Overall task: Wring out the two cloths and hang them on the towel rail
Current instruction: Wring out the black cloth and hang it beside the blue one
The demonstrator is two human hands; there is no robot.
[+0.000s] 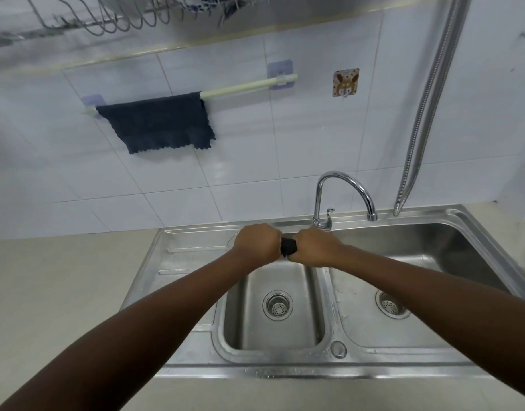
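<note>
1. head view: the left hand point(256, 243) and right hand point(314, 247) are both clenched on a dark cloth point(288, 246), twisted into a tight roll between the fists, above the back edge of the small sink basin point(314, 336).
2. a dark blue cloth point(157, 121) is draped over the left part of the towel rail point(240, 89) on the tiled wall, so this looks like the second cloth being wrung.
3. risk: only a short stretch of cloth shows between the fists. if the ends inside the palms stay wet, it would likely drip once hung.
4. risk: the hands sit near the basin's back rim, close to the tap point(344, 191). water squeezed out could run onto the drainboard point(190, 253) rather than into the basin.
5. risk: the free rail length is to the right of the hung cloth. a bunched, unshaken cloth may overlap it or slide off the smooth bar.
6. risk: the rail hangs on stick-on mounts point(280, 71). a hard downward tug might loosen one.
</note>
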